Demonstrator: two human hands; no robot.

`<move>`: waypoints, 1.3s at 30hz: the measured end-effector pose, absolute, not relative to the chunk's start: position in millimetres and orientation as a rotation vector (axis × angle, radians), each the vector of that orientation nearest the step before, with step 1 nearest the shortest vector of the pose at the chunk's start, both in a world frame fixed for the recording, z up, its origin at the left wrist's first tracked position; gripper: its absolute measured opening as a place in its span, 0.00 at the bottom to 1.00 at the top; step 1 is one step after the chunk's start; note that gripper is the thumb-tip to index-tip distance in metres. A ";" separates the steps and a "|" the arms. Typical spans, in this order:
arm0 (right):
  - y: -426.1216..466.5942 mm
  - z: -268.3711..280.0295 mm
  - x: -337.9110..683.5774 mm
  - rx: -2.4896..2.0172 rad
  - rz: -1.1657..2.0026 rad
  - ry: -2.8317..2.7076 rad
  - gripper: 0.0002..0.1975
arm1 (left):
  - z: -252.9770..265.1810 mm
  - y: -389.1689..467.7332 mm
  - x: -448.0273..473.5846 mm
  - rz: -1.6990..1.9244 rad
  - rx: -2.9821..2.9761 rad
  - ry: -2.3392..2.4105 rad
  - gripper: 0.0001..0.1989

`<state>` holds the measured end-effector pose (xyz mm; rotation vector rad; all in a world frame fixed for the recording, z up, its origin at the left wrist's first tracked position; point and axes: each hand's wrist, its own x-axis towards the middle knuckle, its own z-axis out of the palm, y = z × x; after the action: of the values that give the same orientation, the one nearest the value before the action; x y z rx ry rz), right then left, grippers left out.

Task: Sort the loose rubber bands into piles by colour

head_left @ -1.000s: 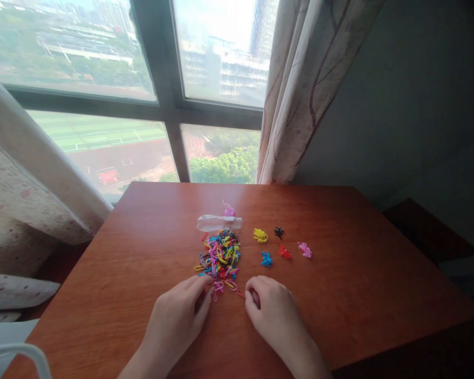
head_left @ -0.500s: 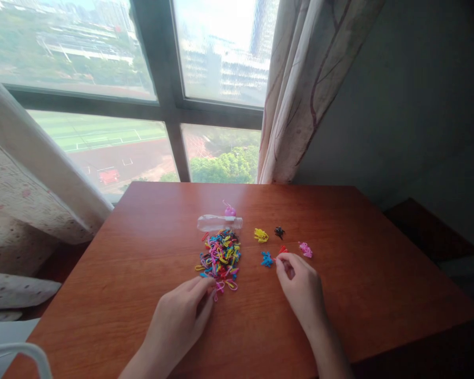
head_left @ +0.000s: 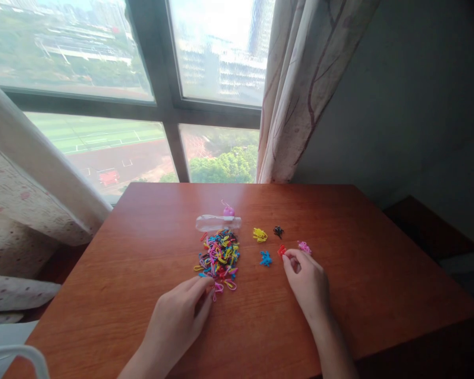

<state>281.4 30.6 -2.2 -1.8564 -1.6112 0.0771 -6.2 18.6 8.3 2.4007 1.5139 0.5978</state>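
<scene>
A mixed heap of small coloured elastic hair ties [head_left: 220,255] lies on the wooden table. At its near edge my left hand [head_left: 181,310] is closed in a pinch on pink hair ties [head_left: 218,288]. My right hand [head_left: 308,281] is also pinched, its fingertips at a small red pile of hair ties [head_left: 282,250]; a red one appears to be between them, partly hidden. Around that hand lie a blue pile [head_left: 265,258], a yellow pile [head_left: 259,235], a black pile [head_left: 278,231] and a pink pile [head_left: 304,247].
Behind the heap a clear plastic bottle [head_left: 217,223] lies on its side, with a purple round lid [head_left: 228,211] beyond it. The table [head_left: 142,226] ends at a window flanked by curtains [head_left: 284,105]. A white curved rail [head_left: 19,351] shows at lower left.
My right hand has moved slightly right, from beside the blue pile to the red pile. My left hand stays at the heap's near edge.
</scene>
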 end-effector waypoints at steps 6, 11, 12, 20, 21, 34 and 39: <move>17.8 -0.9 237.8 -1.667 0.321 -1.776 0.07 | 10.3 19.0 -6.3 0.569 2.383 1.525 0.09; 5.6 -1.3 200.2 -1.555 0.417 -1.924 0.07 | 10.7 19.8 -6.7 0.516 2.351 1.541 0.09; 4.0 -1.5 196.1 -1.540 0.420 -1.943 0.07 | 10.8 19.8 -6.6 0.512 2.347 1.541 0.09; 1.9 -1.7 191.1 -1.538 0.415 -1.940 0.06 | 12.2 20.5 -4.5 0.499 2.380 1.491 0.10; 1.9 -1.1 190.9 -1.546 0.411 -1.942 0.06 | 12.2 20.5 -4.3 0.502 2.381 1.484 0.10; 1.5 -0.7 191.7 -1.514 0.476 -1.891 0.06 | 9.2 20.6 -5.4 0.535 2.389 1.454 0.09; 10.7 1.4 227.1 -1.564 0.477 -1.686 0.10 | 10.7 19.8 -5.6 0.516 2.393 1.454 0.09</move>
<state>227.1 10.7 1.4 -1.5641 -1.6859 0.4767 -5.6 19.8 10.7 2.3926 1.4538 0.5159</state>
